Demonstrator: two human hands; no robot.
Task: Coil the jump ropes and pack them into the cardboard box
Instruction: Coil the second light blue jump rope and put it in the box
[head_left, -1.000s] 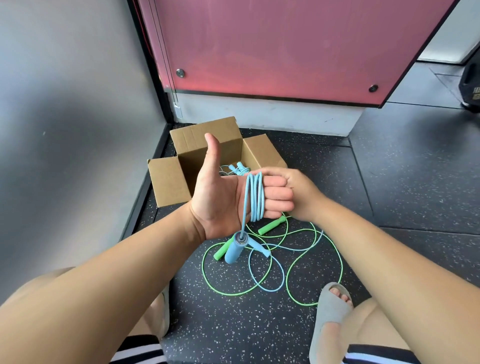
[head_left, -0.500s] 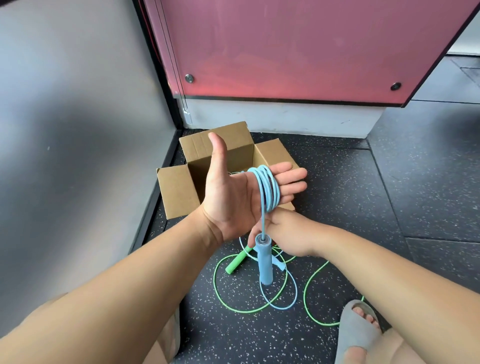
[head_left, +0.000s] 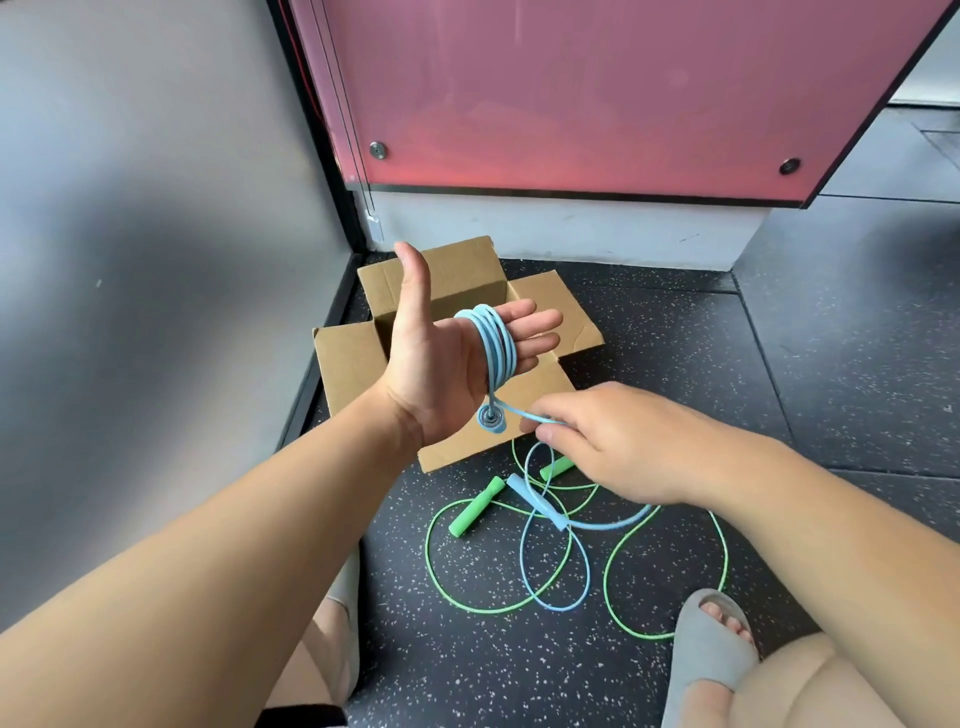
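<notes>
Left hand (head_left: 441, 364) palm up, fingers straight, blue jump rope (head_left: 496, 348) coiled round them, in front of the open cardboard box (head_left: 353, 364). Right hand (head_left: 618, 441) fingers pinch its loose strand. Green jump rope (head_left: 477, 506) on floor.

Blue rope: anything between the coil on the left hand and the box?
Nothing visible blocks the open box. The loose tail of the blue rope, pinched by the right hand, crosses the green rope on the floor.

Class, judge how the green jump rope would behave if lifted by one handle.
Probably floppy: the green jump rope lies in loose curves. Likely light, its cord being thin. It crosses the blue jump rope, so may snag.
</notes>
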